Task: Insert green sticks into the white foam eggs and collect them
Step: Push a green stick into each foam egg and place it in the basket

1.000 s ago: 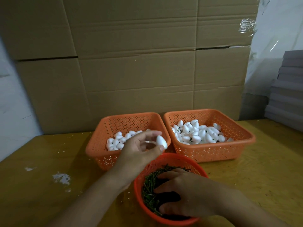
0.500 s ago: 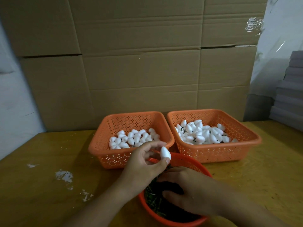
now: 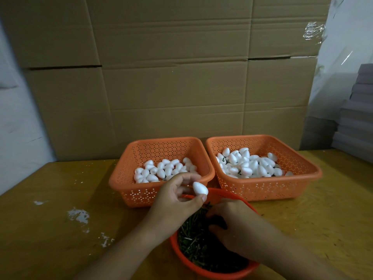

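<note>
On my screen, a yellow worktop (image 3: 50,199) with white flecks toward its left edge. Along the far edge, against a wall of cardboard boxes (image 3: 171,77), sit two square orange baskets side by side. The left basket (image 3: 125,184) holds loose white foam eggs (image 3: 161,170); the right basket (image 3: 302,178) holds a fuller heap of eggs (image 3: 248,164), a few showing bits of green. In front of them, at the near edge, the left hand (image 3: 175,205) is raised, its grip a pinch of thumb and fingertips around a single foam egg (image 3: 200,188), above the rim of a round orange bowl (image 3: 201,269). The bowl is full of green sticks (image 3: 191,239). The right hand (image 3: 238,227) reaches down into the sticks, fingers curled; I cannot tell whether its grip holds one.
</note>
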`<state>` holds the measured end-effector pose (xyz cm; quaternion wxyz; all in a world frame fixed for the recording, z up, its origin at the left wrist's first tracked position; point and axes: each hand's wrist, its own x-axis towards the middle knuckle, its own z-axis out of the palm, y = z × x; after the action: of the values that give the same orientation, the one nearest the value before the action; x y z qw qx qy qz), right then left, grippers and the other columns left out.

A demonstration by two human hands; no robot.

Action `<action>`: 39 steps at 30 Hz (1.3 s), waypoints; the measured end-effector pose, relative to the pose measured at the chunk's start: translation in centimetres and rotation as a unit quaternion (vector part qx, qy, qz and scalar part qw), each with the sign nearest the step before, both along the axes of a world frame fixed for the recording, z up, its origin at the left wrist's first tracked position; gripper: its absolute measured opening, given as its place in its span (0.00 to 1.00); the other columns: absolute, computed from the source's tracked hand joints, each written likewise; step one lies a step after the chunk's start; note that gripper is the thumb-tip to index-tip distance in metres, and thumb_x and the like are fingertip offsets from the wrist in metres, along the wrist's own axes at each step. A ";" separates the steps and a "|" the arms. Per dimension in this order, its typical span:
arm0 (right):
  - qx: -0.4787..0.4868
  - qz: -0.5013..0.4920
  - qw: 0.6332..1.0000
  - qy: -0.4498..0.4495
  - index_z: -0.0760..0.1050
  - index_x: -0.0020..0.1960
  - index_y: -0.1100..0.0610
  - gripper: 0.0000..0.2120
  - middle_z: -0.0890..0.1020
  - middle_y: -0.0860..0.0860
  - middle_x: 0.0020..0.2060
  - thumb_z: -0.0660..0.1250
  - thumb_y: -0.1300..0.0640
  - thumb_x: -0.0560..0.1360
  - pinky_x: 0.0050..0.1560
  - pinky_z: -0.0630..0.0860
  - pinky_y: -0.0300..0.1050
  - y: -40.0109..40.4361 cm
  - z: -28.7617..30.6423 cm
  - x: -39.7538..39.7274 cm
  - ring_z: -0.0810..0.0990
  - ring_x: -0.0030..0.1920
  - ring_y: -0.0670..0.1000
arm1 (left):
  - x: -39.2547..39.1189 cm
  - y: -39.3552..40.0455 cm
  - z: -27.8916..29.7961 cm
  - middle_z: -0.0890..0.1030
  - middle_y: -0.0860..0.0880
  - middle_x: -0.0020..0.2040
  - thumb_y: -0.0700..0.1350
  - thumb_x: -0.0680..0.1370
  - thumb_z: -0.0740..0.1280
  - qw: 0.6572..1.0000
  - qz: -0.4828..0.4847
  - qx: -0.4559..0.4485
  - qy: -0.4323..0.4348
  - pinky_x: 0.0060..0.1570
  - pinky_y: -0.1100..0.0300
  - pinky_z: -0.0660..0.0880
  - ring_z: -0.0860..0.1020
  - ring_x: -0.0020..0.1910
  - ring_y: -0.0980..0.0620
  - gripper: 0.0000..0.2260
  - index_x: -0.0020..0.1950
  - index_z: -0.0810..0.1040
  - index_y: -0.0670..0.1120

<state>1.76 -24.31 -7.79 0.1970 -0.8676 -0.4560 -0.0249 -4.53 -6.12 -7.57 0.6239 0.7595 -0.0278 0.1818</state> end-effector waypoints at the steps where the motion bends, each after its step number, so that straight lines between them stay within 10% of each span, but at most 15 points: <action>1: 0.001 -0.007 1.000 0.001 0.81 0.56 0.51 0.10 0.79 0.44 0.52 0.68 0.51 0.75 0.53 0.73 0.35 0.0 0.0 0.0 0.77 0.53 0.44 | 0.0 0.0 0.0 0.84 0.54 0.56 0.41 0.74 0.75 1.000 -0.002 0.001 0.002 0.54 0.58 0.80 0.82 0.57 0.55 0.15 0.57 0.81 0.56; 12: 0.106 -0.035 0.994 0.017 0.84 0.46 0.47 0.04 0.81 0.40 0.43 0.71 0.53 0.75 0.48 0.74 0.35 -0.1 0.2 0.0 0.78 0.46 0.40 | -0.1 -0.1 0.1 0.84 0.53 0.51 0.40 0.74 0.76 1.000 0.011 0.019 0.006 0.54 0.47 0.80 0.83 0.51 0.52 0.11 0.52 0.80 0.50; 22: 0.213 -0.051 0.973 0.075 0.82 0.47 0.46 0.06 0.83 0.42 0.34 0.68 0.54 0.79 0.34 0.76 0.42 -0.2 0.7 0.2 0.81 0.33 0.44 | -0.1 -0.4 0.0 0.84 0.56 0.56 0.60 0.74 0.71 0.998 -0.005 0.054 -0.012 0.59 0.49 0.80 0.82 0.57 0.55 0.13 0.57 0.81 0.60; 39: 0.187 -0.077 0.977 0.071 0.81 0.47 0.44 0.03 0.82 0.42 0.33 0.69 0.52 0.78 0.33 0.75 0.38 -0.3 0.4 0.5 0.81 0.33 0.42 | -0.2 0.0 0.2 0.83 0.56 0.56 0.38 0.82 0.65 0.999 -0.023 0.035 0.012 0.50 0.61 0.78 0.82 0.53 0.53 0.12 0.60 0.79 0.52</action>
<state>2.27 -24.59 -7.39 0.3855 -0.8474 -0.3595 -0.0631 -4.70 -6.12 -7.35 0.6011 0.7823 -0.0441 0.1574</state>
